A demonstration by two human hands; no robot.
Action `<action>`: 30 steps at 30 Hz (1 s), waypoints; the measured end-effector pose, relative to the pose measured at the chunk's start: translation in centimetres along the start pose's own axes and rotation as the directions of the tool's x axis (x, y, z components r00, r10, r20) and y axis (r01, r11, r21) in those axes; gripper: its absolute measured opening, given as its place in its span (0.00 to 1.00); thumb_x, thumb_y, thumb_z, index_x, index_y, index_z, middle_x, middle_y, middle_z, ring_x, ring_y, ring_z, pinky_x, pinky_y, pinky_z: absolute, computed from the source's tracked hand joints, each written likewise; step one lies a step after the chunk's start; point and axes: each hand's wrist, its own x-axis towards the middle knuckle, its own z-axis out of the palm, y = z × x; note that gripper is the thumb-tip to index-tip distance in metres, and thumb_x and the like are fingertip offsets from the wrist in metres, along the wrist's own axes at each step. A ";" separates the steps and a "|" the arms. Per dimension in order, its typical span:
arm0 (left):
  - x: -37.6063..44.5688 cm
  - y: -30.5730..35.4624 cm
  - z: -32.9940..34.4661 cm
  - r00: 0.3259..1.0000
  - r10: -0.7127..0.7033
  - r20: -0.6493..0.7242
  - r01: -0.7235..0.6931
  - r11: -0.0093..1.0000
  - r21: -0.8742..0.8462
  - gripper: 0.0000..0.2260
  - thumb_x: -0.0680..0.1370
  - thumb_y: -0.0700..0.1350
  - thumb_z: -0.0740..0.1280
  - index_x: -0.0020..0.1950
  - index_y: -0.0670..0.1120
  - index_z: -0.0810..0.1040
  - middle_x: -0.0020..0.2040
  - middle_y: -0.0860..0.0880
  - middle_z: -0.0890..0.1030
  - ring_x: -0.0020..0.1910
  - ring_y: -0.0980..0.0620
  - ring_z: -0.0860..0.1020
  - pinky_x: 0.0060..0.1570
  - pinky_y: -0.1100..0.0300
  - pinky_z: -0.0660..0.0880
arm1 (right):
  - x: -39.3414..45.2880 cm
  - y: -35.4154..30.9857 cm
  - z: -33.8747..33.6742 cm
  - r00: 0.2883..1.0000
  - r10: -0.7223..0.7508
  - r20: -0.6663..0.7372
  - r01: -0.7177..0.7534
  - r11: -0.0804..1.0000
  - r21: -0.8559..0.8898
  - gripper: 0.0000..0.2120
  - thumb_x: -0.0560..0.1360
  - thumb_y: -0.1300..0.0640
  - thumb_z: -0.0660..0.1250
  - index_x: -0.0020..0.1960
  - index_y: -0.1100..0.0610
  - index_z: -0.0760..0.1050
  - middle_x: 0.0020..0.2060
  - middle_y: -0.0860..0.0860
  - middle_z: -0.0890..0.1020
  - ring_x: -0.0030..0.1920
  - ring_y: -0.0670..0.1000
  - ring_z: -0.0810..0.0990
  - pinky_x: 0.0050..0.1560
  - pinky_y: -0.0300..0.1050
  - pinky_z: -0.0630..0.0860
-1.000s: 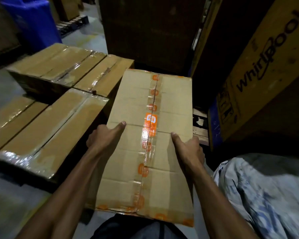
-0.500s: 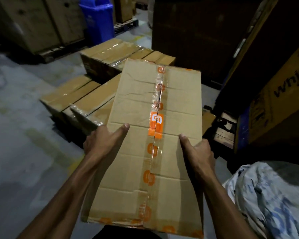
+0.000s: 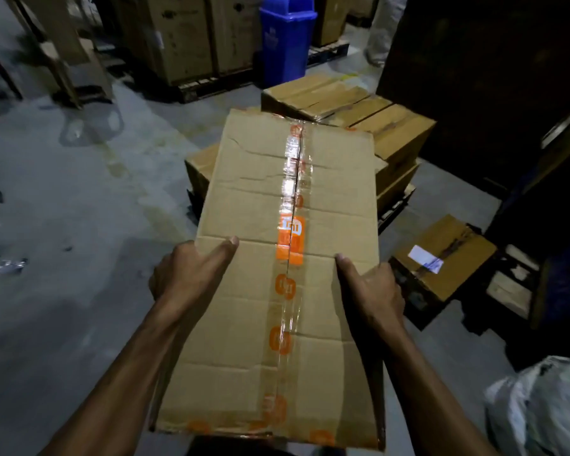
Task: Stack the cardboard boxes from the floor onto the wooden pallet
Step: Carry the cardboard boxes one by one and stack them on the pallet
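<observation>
A long, creased cardboard box [image 3: 287, 274], its seam sealed with glossy orange-printed tape, was carried flat above the grey concrete floor [image 3: 79, 225], gripped at its sides by the left hand [image 3: 186, 274] and right hand [image 3: 372, 291], thumbs on top, with stacked taped boxes [image 3: 375, 120] just beyond it.

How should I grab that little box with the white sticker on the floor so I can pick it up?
Probably take the small box by its two longer sides, one hand each, coming down from above. It sits flat on the floor with its taped top up and the white label showing. Its far side sits close to dark stacked goods, so reaching from the near, open floor side looks easiest.
</observation>
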 end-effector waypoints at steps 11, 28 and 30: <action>12.2 -13.9 -12.8 0.988 -0.140 -0.058 0.145 0.984 0.100 0.43 0.65 0.78 0.58 0.59 0.43 0.82 0.57 0.37 0.82 0.57 0.34 0.79 0.51 0.50 0.74 | -5.6 -13.5 17.2 0.990 -0.055 0.126 0.061 0.997 -0.039 0.33 0.70 0.26 0.61 0.59 0.53 0.68 0.55 0.55 0.78 0.55 0.60 0.77 0.53 0.53 0.75; 41.6 -12.2 -11.8 0.972 -0.203 -0.119 0.213 0.974 0.078 0.40 0.69 0.76 0.60 0.61 0.42 0.80 0.57 0.37 0.82 0.55 0.35 0.79 0.51 0.49 0.74 | 14.0 -31.1 34.4 0.976 -0.084 0.203 0.089 0.996 -0.017 0.36 0.73 0.30 0.62 0.67 0.57 0.67 0.54 0.54 0.76 0.48 0.55 0.72 0.44 0.47 0.66; 45.2 -11.1 -11.7 0.974 -0.196 -0.111 0.205 0.976 0.074 0.41 0.68 0.77 0.59 0.58 0.42 0.80 0.54 0.38 0.82 0.52 0.36 0.80 0.49 0.50 0.74 | 16.4 -33.2 35.7 0.982 -0.064 0.180 0.067 0.998 -0.009 0.37 0.73 0.29 0.62 0.68 0.57 0.67 0.57 0.55 0.77 0.52 0.58 0.75 0.45 0.48 0.68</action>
